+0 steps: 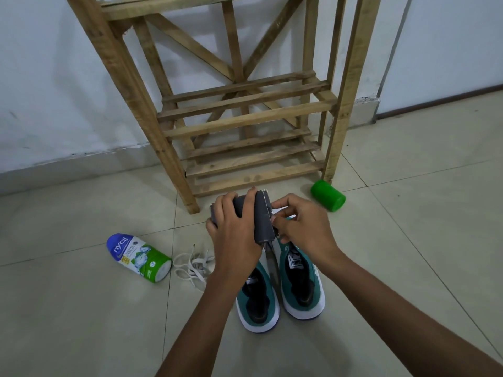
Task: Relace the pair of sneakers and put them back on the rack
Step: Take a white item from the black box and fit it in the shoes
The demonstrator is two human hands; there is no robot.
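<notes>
Two hands meet over the sneakers in the head view. The left hand [234, 227] wraps its fingers over a grey block-shaped object [254, 217], gripping it from the top and side. Just beside it, the right hand [304, 227] curls in against that object's edge, fingertips pinching something small there; what exactly sits between them I cannot tell. A thin dark strip hangs down from the underside of the grey object, dropping between the two shoes.

Directly below both hands, the pair of sneakers [280, 289] stands side by side on the tiled floor [81, 308], teal uppers, white soles, heels toward the camera, the toes hidden under the hands. No laces show in what is visible of them.

Out to the left of the left hand, a loose white lace [192, 265] lies tangled on the floor, and just beyond it a powder bottle [138, 257] lies on its side, its blue top pointing away from the lace.

Beyond the hands, the wooden rack [245, 115] stands against the white wall, its slatted lower shelves bare. Off to the right of the right hand, a green cap [328, 195] lies tipped over near the rack's front leg.
</notes>
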